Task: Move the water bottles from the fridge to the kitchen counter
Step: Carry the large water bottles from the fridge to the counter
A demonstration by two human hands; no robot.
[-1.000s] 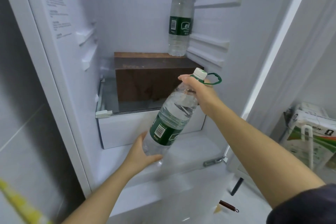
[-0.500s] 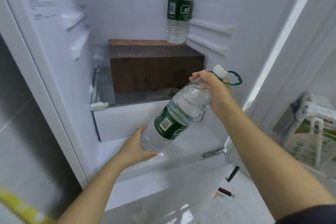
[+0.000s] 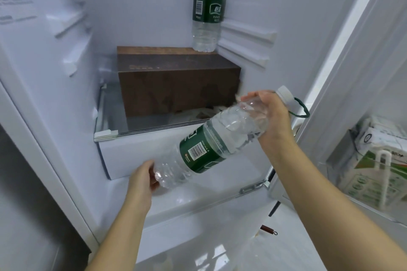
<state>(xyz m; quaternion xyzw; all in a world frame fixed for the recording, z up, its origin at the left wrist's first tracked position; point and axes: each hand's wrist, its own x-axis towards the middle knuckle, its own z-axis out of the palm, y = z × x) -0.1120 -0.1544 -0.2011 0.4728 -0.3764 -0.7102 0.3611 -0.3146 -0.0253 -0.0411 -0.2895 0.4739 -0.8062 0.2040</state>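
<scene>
- the held water bottle [image 3: 220,145] is in the air in front of the open fridge [image 3: 143,6], outside its shelves, tilted steeply with the base low on the left and the neck high on the right.
- the right hand [image 3: 273,116] grips the bottle at its neck and shoulder; its fingers [image 3: 253,97] are wrapped over the clear plastic and clamped on it.
- the white cap [image 3: 285,92] sticks out past the right hand, and a green loop [image 3: 301,110] hangs from the cap's collar to the right.
- the left hand [image 3: 143,180] cups the bottle's base from below and from the left, fingers curled against the ribbed bottom and holding it.
- the bottle's dark green label, with a barcode, faces the camera at mid-body.
- a second water bottle [image 3: 207,13] stands upright inside the fridge on the rear right corner of a brown box [image 3: 176,86], close to the right inner wall; its top is cut off by the frame edge.
- the brown box sits on a glass shelf [image 3: 154,128], above a white drawer [image 3: 141,152].
- on the right, a door bin [image 3: 352,174] holds a green and white carton [image 3: 378,160].
</scene>
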